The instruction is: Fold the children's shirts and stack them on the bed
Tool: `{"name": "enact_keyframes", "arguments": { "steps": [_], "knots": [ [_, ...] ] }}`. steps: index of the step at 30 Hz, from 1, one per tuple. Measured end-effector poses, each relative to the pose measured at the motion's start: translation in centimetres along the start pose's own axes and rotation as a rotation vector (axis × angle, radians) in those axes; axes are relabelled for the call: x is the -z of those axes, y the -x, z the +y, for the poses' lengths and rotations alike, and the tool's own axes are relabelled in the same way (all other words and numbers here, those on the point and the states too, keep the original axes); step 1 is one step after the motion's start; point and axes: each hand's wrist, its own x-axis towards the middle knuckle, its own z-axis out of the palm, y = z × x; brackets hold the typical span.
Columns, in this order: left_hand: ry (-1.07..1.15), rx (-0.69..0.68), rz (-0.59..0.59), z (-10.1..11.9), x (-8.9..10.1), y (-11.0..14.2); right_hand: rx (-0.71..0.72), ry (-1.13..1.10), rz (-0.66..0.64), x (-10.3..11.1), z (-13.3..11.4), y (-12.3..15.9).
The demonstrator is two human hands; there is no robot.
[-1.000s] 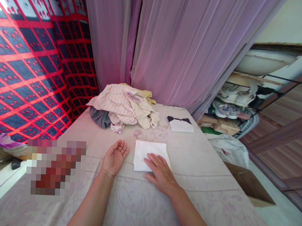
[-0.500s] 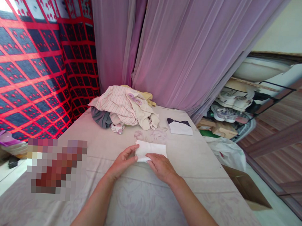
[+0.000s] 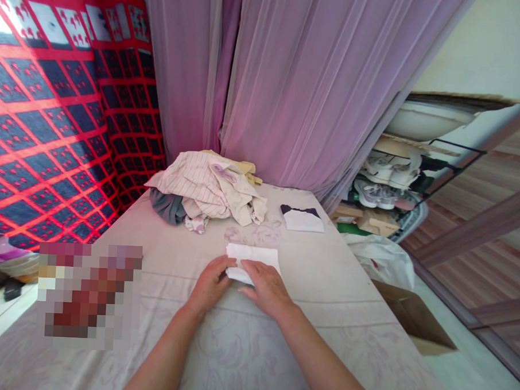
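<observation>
A folded white cloth (image 3: 257,254) lies on the bed, its near edge partly covered by my hands. My left hand (image 3: 212,282) is at its left side, with thumb and fingers drawn together on the near left corner. Across the near part of the cloth rests my right hand (image 3: 267,287), palm down, fingers stretched over the top and thumb apart below the edge. Farther back on the right is a folded white and dark garment (image 3: 302,219), touched by neither hand.
A loose heap of clothes (image 3: 204,184) sits at the back left, before the purple curtain (image 3: 273,92). A pale patterned sheet (image 3: 236,343) covers the bed. On the right are a shoe rack (image 3: 443,151) and a cardboard box (image 3: 414,317). One area at left is pixelated.
My left fingers have closed in at the cloth's corner. My right hand has shifted left over the cloth, its thumb now lower. The whole view has moved slightly.
</observation>
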Motion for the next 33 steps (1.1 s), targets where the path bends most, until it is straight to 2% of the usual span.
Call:
{"name": "enact_keyframes", "arguments": {
  "steps": [3, 5, 8, 10, 12, 14, 16, 18, 20, 21, 23, 26, 29, 33],
  "knots": [
    [-0.082, -0.071, 0.003, 0.7, -0.3, 0.2, -0.091, 0.021, -0.025, 1.0, -0.5, -0.8],
    [-0.111, -0.113, 0.07, 1.3, -0.5, 0.3, -0.175, -0.034, -0.015, 2.6, -0.5, -1.7],
    [-0.047, -0.109, 0.203, 1.9, -0.6, 0.1, -0.314, -0.278, 0.121, 5.3, 0.0, -3.5],
    [0.008, -0.093, 0.247, 2.1, -0.4, -0.1, -0.42, -0.569, 0.232, 6.3, 0.4, -4.3],
    [0.041, -0.087, 0.255, 2.2, -0.2, -0.2, -0.532, -0.907, 0.322, 6.0, 0.8, -4.3],
    [0.046, -0.09, 0.256, 2.2, 0.1, -0.3, -0.645, -1.166, 0.376, 4.2, 1.4, -3.2],
    [0.024, -0.105, 0.25, 2.1, 0.3, -0.3, -0.762, -1.228, 0.378, 1.7, 2.5, -1.1],
    [-0.04, -0.126, 0.23, 1.7, 0.7, -0.4, -0.793, -1.111, 0.323, -0.7, 4.0, 1.4],
    [-0.175, -0.146, 0.19, 1.3, 1.0, -0.6, -0.861, -0.803, 0.451, -2.2, 5.8, 3.6],
    [-0.271, -0.152, 0.166, 1.0, 1.1, -0.7, -0.882, -0.648, 0.488, -2.4, 6.6, 4.3],
    [-0.5, -0.176, 0.122, 0.5, 1.3, -0.7, -0.838, -0.425, 0.48, -2.0, 7.8, 4.8],
    [-0.883, -0.279, 0.047, -0.1, 0.9, -0.5, -0.696, -0.208, 0.34, -0.3, 8.4, 3.4],
    [-1.19, -0.386, -0.011, -0.2, 0.1, 0.0, -0.636, -0.052, 0.146, 1.1, 8.2, 0.8],
    [-1.354, -0.334, 0.036, 0.2, -0.4, 0.3, -0.642, -0.025, 0.021, 1.4, 8.3, -1.6]
  ]
}}
